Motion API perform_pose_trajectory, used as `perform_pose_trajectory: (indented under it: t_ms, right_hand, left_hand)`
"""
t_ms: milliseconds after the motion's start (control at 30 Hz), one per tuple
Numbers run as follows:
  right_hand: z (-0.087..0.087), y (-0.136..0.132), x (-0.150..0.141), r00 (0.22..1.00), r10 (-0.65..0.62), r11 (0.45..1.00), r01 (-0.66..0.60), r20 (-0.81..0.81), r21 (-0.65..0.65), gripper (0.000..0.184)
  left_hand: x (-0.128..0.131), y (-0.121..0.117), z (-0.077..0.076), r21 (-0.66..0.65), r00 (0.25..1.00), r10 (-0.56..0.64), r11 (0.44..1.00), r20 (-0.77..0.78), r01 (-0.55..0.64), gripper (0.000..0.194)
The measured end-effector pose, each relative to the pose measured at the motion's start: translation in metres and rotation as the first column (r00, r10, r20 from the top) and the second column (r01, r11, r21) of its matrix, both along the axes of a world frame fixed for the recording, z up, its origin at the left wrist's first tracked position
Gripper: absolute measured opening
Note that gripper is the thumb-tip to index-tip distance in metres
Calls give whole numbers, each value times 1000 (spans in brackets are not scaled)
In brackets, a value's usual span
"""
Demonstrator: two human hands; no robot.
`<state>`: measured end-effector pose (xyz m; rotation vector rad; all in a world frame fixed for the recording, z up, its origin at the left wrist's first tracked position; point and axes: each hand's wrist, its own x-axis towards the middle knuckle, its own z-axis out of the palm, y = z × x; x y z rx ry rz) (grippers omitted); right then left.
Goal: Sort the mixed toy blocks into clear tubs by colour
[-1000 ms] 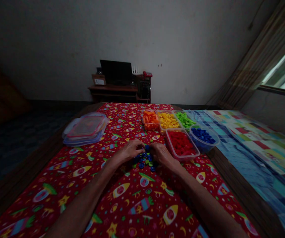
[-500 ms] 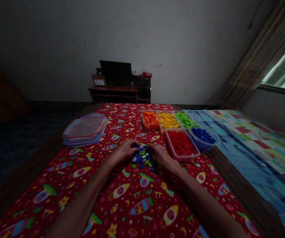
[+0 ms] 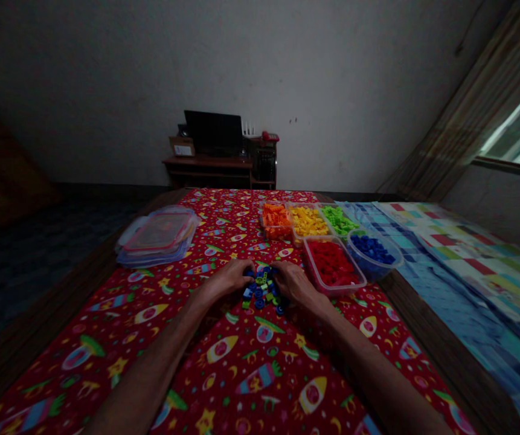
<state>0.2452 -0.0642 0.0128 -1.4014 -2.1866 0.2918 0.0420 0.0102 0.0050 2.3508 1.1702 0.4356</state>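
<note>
A small pile of blue and green toy building bricks [image 3: 262, 290] lies on the red patterned cloth [image 3: 223, 386], some pieces round. My left hand [image 3: 231, 276] rests at the pile's upper left edge, its fingers curved and thumb apart from them, with blue bricks right by the tips. On the opposite side, my right hand [image 3: 295, 283] curves over the upper right edge, fingertips touching or very close to the bricks. Its palm side and some finger parts are hidden. No brick is plainly lifted in either hand.
Right of the pile stand tubs of red bricks [image 3: 332, 264], blue bricks [image 3: 371, 249], orange bricks [image 3: 276, 217], yellow bricks [image 3: 308, 222] and green bricks [image 3: 339, 220]. Stacked plastic lids [image 3: 157, 232] lie at left. A bed [image 3: 445, 272] adjoins the right; a monitor [image 3: 214, 133] stands beyond.
Both hands stay around the pile, with only slight finger movement. The whole view has shifted a few pixels; the tubs and lids keep their places.
</note>
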Motion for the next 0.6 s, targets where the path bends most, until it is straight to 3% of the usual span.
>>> perform_pose_trajectory:
  t_ms: [133, 233, 333, 467, 533, 600]
  right_hand:
    - [1, 0, -1, 1000, 6, 1000, -6, -13, 8, 29]
    - [1, -1, -1, 1000, 1, 1000, 0, -31, 15, 31]
    - [3, -2, -1, 997, 28, 999, -26, -73, 28, 38]
    - [0, -4, -6, 979, 152, 988, -145, -137, 56, 53]
    - [-4, -5, -10, 971, 182, 982, -171, -156, 80, 53]
    - [-6, -6, -13, 966, 196, 977, -179, -167, 112, 50]
  left_hand:
    - [-1, 3, -1, 20, 1000, -19, 1000, 4, 18, 15]
    - [0, 5, 0, -25, 994, 28, 999, 101, -26, 20]
    - [5, 6, -1, -209, 961, 141, 974, 238, -91, 32]
    - [15, 2, -3, -447, 894, 182, 895, 408, 21, 49]
    - [19, -1, -2, -434, 887, 169, 900, 431, 39, 52]
    - [22, -5, 1, -325, 903, 137, 946, 406, 2, 54]
